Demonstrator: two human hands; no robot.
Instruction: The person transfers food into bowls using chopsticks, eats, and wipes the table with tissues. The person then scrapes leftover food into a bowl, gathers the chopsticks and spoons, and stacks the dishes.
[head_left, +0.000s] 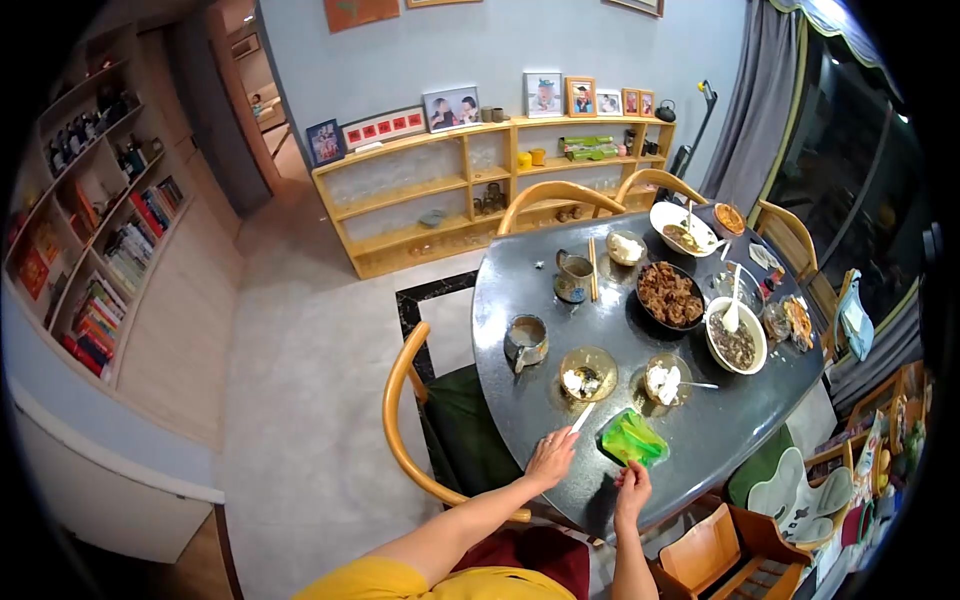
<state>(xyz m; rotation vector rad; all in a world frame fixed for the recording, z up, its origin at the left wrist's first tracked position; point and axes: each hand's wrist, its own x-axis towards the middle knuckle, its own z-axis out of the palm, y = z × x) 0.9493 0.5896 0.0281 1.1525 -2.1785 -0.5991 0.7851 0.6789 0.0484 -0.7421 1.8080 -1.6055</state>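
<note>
My left hand (550,460) is over the table's near edge, fingers closed around a slim white utensil (581,418) whose kind I cannot make out. The utensil points toward a glass bowl (590,372) with some white rice and dark bits. Just right of it, a bright green plastic packet (632,438) lies on the dark tabletop. My right hand (632,490) is at the packet's near edge, its fingers pinched together; whether they grip the packet is not clear. Beyond the packet stands another glass bowl (665,380) with white rice and a spoon (698,385) in it.
On the dark table (520,400) stand two mugs (526,340), chopsticks (593,270), a pan of brown meat chunks (670,296), a soup bowl with a ladle (736,335) and a large white bowl (684,230). Wooden chairs (400,400) surround it. A low shelf (400,200) lines the wall.
</note>
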